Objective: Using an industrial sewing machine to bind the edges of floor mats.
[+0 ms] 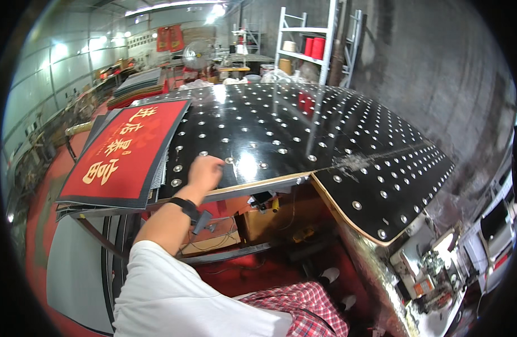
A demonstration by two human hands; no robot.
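My left hand (205,172), with a dark band on its wrist, is over the near edge of a black table (303,115) dotted with metal ball rollers. Its fingers are curled closed; a small dark bit shows at the fingertips, too small to name. Left of the hand lies a red mat (139,143) with a dark border and gold lettering, on top of a stack of mats whose edges stick out beneath. My right hand is out of the picture.
A sewing machine (424,264) stands at the lower right, beside the table's angled extension. Below the tabletop are a metal crossbar (227,254), cables and a cardboard box. Grey mats (76,269) lean at lower left. A shelf (303,55) with red thread cones stands behind.
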